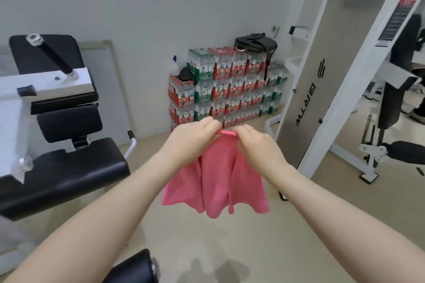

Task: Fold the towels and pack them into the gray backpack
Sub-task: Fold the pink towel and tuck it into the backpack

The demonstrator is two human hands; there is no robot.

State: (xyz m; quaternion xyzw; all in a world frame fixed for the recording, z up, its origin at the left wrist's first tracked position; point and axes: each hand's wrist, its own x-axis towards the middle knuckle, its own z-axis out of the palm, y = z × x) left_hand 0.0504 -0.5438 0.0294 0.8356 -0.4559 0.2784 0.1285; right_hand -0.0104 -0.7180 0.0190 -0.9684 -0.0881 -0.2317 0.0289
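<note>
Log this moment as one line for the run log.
step: folding | left hand: pinches pink towel top edge | right hand: pinches same edge | towel: hanging in air | backpack: not identified

At the right of the frame, the gray machine panel [305, 89] carries vertical black lettering, seemingly "GRTW". The warning sticker [396, 18] on the white post is too small to read.
</note>
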